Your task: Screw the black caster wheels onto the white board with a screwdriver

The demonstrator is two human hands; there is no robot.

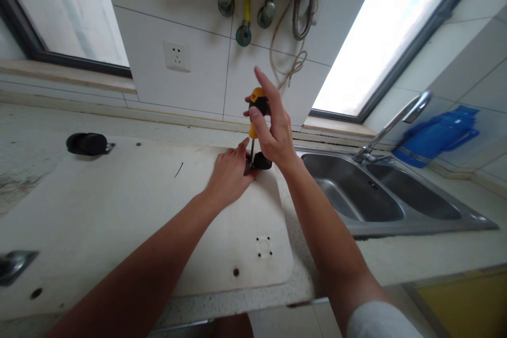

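We grasp a yellow-and-black screwdriver (259, 101) in our right hand (279, 131), upright by a black caster (262, 161) near a white board's (154, 190) corner — our left hand (228, 176) touching the caster, its grip unclear

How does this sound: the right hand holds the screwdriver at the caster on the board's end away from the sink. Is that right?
Not quite: the caster is on the board's end beside the sink, as the head view shows. The right hand does hold the screwdriver there.
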